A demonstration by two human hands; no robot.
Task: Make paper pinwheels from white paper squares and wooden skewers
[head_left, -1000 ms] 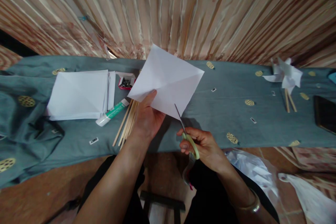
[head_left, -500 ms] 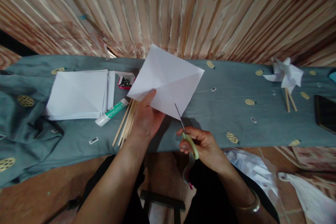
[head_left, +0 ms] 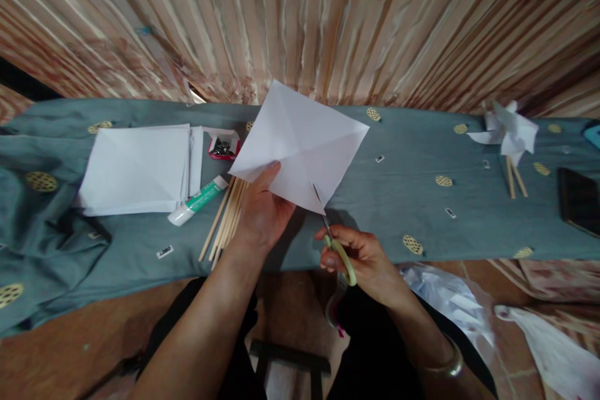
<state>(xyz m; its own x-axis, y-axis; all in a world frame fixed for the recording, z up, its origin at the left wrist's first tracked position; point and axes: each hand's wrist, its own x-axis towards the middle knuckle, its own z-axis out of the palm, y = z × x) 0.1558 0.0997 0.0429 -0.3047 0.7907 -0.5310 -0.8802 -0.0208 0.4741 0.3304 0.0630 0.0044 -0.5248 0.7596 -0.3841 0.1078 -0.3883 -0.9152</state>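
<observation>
A creased square of white paper [head_left: 300,144] is held up at the centre of the frame, turned like a diamond so its lowest corner points down at the scissors [head_left: 334,244]. The left hand [head_left: 262,212] grips the paper near its lower left edge, thumb on top, which keeps the sheet taut and clear of the table. The right hand [head_left: 363,259] is closed through the green scissor handles, with the blades entering at the bottom corner, apparently along a crease. Just left of the hands lie wooden sticks [head_left: 225,219], a glue stick [head_left: 197,201] and a stack of paper [head_left: 140,169] on the blue-grey cloth [head_left: 398,156], within easy reach. A finished paper pinwheel [head_left: 509,134] lies at the upper right.
</observation>
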